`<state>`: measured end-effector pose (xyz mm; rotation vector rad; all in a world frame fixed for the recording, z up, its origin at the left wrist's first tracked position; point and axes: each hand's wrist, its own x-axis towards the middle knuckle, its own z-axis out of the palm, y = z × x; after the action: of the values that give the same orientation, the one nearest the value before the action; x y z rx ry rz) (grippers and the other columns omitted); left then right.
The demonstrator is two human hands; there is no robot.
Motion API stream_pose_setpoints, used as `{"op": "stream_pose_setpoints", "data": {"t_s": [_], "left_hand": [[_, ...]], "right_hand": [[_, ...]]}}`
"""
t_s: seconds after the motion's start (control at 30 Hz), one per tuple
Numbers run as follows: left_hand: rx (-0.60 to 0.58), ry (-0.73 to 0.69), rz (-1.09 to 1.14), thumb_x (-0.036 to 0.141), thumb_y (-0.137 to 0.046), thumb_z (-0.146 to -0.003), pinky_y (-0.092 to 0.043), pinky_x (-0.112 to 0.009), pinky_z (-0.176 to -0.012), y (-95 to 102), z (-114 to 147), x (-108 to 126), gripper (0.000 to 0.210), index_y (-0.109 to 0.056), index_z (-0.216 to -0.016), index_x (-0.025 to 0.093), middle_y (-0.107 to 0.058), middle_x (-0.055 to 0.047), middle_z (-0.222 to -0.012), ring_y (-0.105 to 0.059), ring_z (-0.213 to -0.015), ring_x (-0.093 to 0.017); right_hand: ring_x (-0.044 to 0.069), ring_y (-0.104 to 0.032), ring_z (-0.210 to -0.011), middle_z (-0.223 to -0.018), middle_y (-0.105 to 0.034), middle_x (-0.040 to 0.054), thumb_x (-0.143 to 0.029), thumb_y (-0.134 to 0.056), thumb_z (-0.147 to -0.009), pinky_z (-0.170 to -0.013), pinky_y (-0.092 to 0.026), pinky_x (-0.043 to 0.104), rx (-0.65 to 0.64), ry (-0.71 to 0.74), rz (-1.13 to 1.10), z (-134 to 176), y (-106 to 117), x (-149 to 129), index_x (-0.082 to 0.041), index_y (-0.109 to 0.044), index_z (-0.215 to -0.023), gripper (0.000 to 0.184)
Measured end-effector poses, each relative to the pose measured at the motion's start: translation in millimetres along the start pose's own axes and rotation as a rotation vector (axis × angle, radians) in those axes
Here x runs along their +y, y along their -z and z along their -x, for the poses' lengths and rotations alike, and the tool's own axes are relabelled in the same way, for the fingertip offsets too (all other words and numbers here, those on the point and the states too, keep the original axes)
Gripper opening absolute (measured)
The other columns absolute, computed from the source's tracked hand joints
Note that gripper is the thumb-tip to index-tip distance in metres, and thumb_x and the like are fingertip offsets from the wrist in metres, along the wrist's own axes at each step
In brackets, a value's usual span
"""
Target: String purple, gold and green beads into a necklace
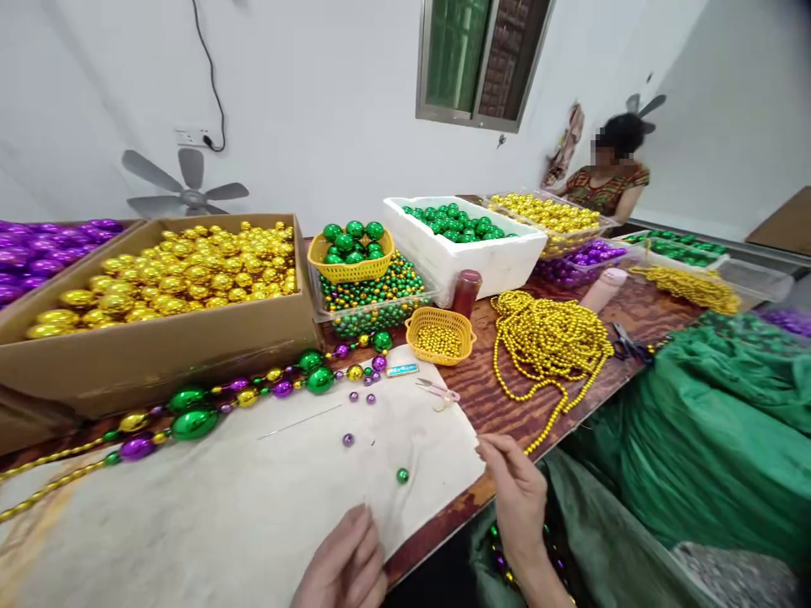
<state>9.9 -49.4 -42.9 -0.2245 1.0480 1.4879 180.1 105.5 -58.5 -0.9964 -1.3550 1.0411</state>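
At lower centre and right, the left hand (348, 553) and right hand (516, 488) are pinched, any contents unclear, while loose beads (403, 476) are presumably kept on cloth (241, 507) for easy reach.

Brown wooden table (480, 390), white sheet (241, 498), cardboard box (190, 355), white foam box (498, 263), gold bead strands (551, 342)

Grey fan (192, 198) near white wall (329, 93), below a socket (190, 136) w/ blk cord (213, 72) plugged in. Metal-framed window (485, 59) higher up, R of ctr. Co-worker (608, 181) in patterned top, far R in bkgd; 2nd fan (651, 105) behind, pinkish cloth (566, 145) hung nearby. On wood table (485, 380): dk red bottle (466, 294) abt mid, pink bottle (603, 290) further R. Lg bundle of green fabric (715, 439) beside table, R side.
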Motion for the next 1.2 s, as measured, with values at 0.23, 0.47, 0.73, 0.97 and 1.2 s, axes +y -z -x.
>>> {"op": "stream_pose_setpoints", "data": {"t_s": [0.23, 0.47, 0.73, 0.97, 1.2], "left_hand": [[-0.203, -0.396, -0.137, 0.029, -0.069, -0.082, -0.043, -0.032, -0.094, -61.1, -24.9, 6.4, 0.015, -0.060, -0.085, 0.018, -0.068, -0.006, -0.098, -0.060, -0.104, -0.019], [-0.238, -0.433, -0.102, 0.027, -0.068, -0.083, -0.038, -0.034, -0.097, -64.6, -32.1, 16.8, 0.012, -0.060, -0.085, 0.019, -0.070, -0.007, -0.102, -0.060, -0.103, -0.020], [-0.236, -0.440, -0.096, 0.027, -0.065, -0.085, -0.044, -0.029, -0.083, -68.2, -35.4, 11.4, 0.011, -0.057, -0.088, 0.020, -0.071, -0.004, -0.087, -0.063, -0.088, -0.017], [-0.200, -0.535, -0.308, 0.028, -0.067, -0.084, -0.043, -0.027, -0.076, -62.3, -42.5, 16.7, 0.022, -0.054, -0.100, 0.020, -0.067, 0.000, -0.073, -0.061, -0.074, -0.014], [-0.344, -0.441, -0.408, 0.027, -0.069, -0.081, -0.045, -0.030, -0.076, -71.0, -49.0, 17.9, 0.031, -0.048, -0.102, 0.022, -0.069, -0.001, -0.070, -0.063, -0.072, -0.016]], "right_hand": [[0.016, -0.054, -0.071, -0.076, -0.060, -0.0002, -0.028, -0.056, -0.092, -0.065, -0.042, 0.026, -0.256, -0.022, 0.018, 22.6, -45.0, -3.5, -0.020, -0.067, -0.084, 0.015], [0.015, -0.051, -0.066, -0.072, -0.056, -0.0007, -0.028, -0.054, -0.093, -0.061, -0.038, 0.025, -0.410, 0.009, 0.076, 26.0, -62.2, -9.4, -0.019, -0.065, -0.081, 0.018], [0.012, -0.045, -0.060, -0.067, -0.053, -0.0027, -0.031, -0.056, -0.091, -0.057, -0.038, 0.023, -0.458, -0.161, 0.002, 35.1, -65.7, -4.0, -0.019, -0.064, -0.076, 0.022], [0.011, -0.051, -0.057, -0.075, -0.060, -0.0010, -0.036, -0.062, -0.088, -0.055, -0.043, 0.023, -0.592, -0.252, -0.081, 7.9, -47.0, -9.3, -0.019, -0.072, -0.091, 0.019], [0.006, -0.042, -0.043, -0.065, -0.057, -0.0026, -0.035, -0.073, -0.076, -0.041, -0.030, 0.021, -0.626, -0.374, -0.268, -26.6, -38.9, -15.1, -0.020, -0.078, -0.088, 0.020]]}}
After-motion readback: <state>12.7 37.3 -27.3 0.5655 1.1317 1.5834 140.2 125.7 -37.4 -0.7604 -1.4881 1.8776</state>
